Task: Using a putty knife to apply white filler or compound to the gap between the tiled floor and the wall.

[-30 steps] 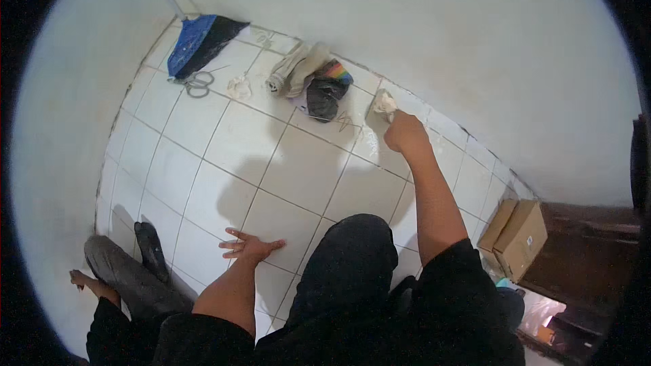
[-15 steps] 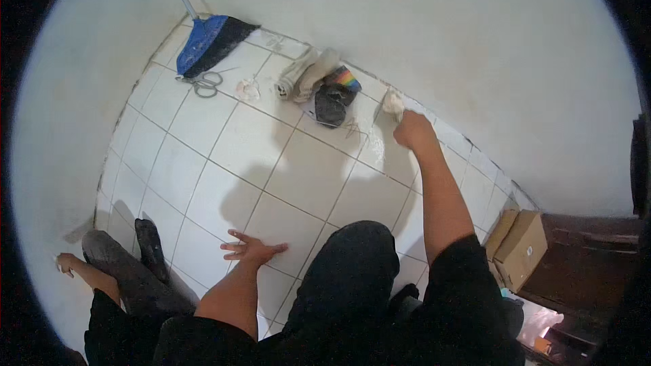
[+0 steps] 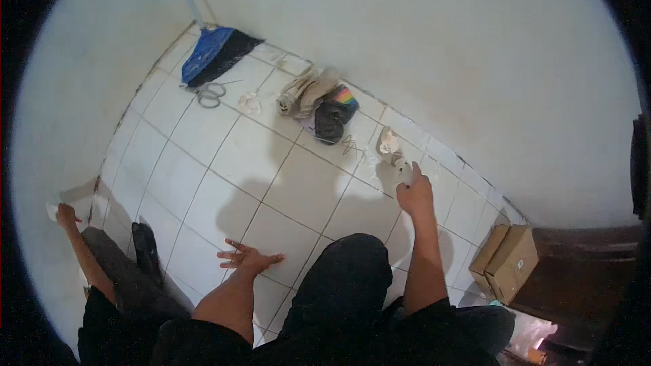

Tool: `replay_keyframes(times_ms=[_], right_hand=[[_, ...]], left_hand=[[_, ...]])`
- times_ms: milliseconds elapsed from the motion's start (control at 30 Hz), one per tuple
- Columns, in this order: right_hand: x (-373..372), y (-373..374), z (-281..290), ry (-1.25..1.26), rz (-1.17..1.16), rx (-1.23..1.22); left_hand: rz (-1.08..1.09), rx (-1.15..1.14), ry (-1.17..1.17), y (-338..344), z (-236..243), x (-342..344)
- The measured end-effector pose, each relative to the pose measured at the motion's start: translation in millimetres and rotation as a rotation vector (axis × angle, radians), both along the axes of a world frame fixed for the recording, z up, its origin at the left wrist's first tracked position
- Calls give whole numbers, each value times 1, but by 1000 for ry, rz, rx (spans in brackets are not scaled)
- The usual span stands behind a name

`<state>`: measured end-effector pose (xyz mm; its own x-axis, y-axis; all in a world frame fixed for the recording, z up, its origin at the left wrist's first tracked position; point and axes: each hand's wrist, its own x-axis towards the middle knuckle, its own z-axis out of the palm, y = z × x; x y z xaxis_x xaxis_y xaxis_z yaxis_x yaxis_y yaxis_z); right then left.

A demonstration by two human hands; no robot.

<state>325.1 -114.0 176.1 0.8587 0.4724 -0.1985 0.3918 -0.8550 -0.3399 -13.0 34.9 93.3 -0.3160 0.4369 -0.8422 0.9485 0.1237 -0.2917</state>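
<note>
My left hand (image 3: 249,257) rests on the white tiled floor (image 3: 230,142) with its fingers spread and nothing in it. My right hand (image 3: 417,195) is closed around a whitish, narrow object (image 3: 405,171); its exact kind is hard to make out. Just beyond its far end is a crumpled off-white wad (image 3: 389,142), and I cannot tell whether the two are joined. Whitish smears mark the tiles beside it. Left of that wad lie a bent thin wire (image 3: 350,144), a crumpled black packet (image 3: 331,122) with a rainbow patch, and rolled beige cloth gloves (image 3: 305,93).
A blue broom (image 3: 207,54) with black bristles stands in the far corner, near grey-handled scissors (image 3: 209,95) and a white scrap (image 3: 250,102). Cardboard boxes (image 3: 515,264) sit at the right by dark furniture. Another person's hand (image 3: 67,215) touches the left wall with something white.
My right hand has drawn back toward me from near the far wall, still gripping the whitish object. My left hand stays planted. The other person's hand has moved up the left wall.
</note>
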Motion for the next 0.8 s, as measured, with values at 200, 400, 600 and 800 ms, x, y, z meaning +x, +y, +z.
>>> replay_keyframes(times_ms=[200, 400, 600, 800], right_hand=[[-31, -11, 8, -61, -130, 270], [0, -56, -21, -201, -230, 219], [-8, -62, -46, 606, -335, 366], [2, -72, -79, 1371, -813, 942]], left_hand=[[71, 22, -65, 0, -2, -6], [10, -12, 13, 0, -5, 6], [12, 25, 51, 2, -5, -4], [11, 84, 12, -3, -4, 0]])
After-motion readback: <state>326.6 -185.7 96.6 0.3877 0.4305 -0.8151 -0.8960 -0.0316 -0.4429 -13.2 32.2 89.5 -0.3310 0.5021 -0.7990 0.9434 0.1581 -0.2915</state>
